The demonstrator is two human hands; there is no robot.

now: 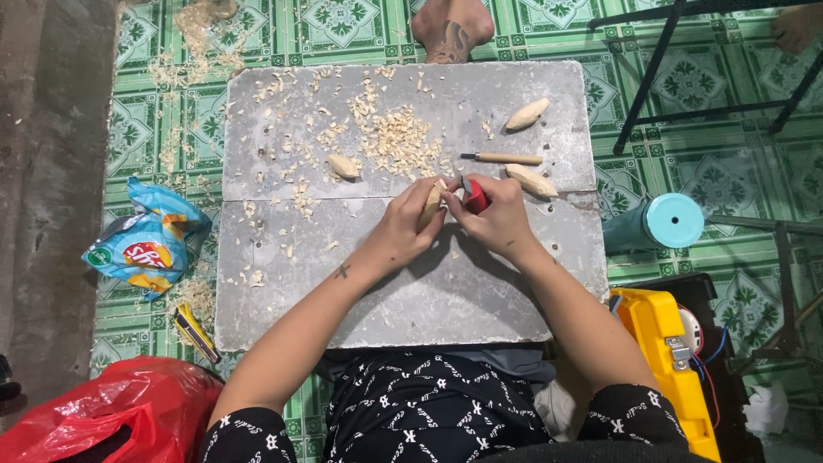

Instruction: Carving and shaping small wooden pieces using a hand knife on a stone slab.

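L hand point(403, 225) grips wood piece point(431, 206), fingers wrapped round it. R hand point(497, 221), touching L, pinches red-handled knife point(473, 195); shavings point(396, 137) just beyond.

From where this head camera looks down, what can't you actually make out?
- Head view: the blade of the red-handled tool, covered by the right hand.
- Most of the wood piece, wrapped by the left hand.
- The foot beyond the grey board, cut off by the top edge.
- The red bag, cut off at the bottom-left corner.
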